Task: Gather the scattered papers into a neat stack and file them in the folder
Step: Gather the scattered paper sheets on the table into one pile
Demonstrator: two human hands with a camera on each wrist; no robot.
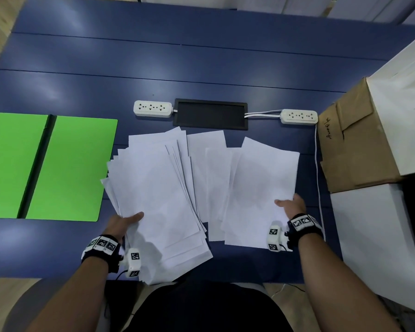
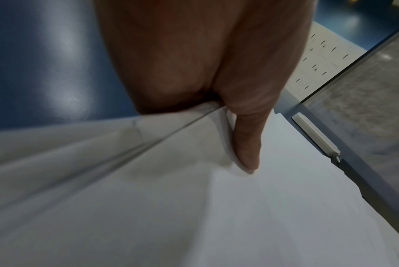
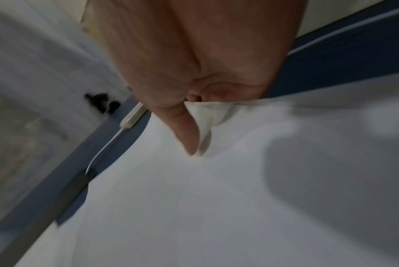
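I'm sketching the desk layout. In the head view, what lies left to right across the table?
green folder → fanned paper bundle in the left hand → sheets pinched by the right hand → cardboard box

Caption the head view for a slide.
Left hand grips a fanned stack; right hand pinches a sheet; green folder open.

My left hand (image 1: 122, 224) hides its fingers under the fanned papers (image 1: 158, 195); my right hand (image 1: 294, 204) likewise. The green folder (image 1: 77, 168) is cut off at left. The right wrist view is blurred.
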